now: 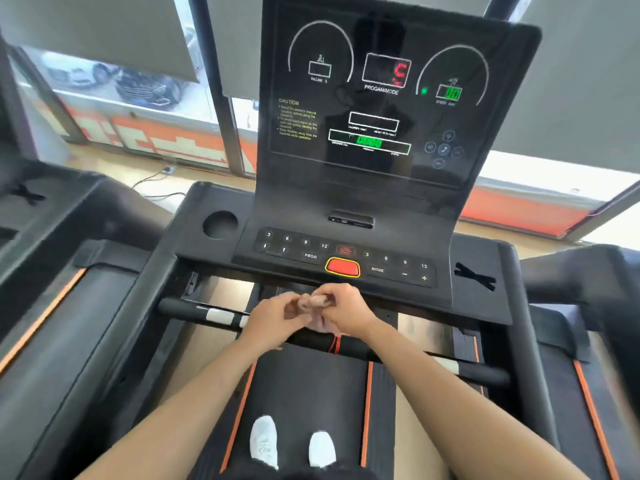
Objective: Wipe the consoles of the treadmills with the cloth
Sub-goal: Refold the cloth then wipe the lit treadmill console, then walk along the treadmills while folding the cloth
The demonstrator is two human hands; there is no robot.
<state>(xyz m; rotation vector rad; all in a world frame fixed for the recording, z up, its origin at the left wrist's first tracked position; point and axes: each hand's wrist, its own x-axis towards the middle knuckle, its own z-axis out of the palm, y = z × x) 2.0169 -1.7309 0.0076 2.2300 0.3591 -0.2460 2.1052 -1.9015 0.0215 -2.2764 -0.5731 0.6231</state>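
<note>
I stand on a treadmill facing its black console (374, 209), whose upright screen shows lit red and green digits. Below the screen runs a button panel with a red stop button (343, 267). A small pale pink cloth (313, 306) is bunched between my two hands, just in front of the panel and above the black handlebar (194, 308). My left hand (273, 322) grips the cloth from the left and my right hand (341, 308) grips it from the right. Most of the cloth is hidden by my fingers.
A round cup holder (220, 224) sits at the console's left. Further black treadmills stand on both sides, left (59, 306) and right (585, 334). My white shoes (265, 441) are on the belt. Windows with grey blinds (100, 32) lie behind the console.
</note>
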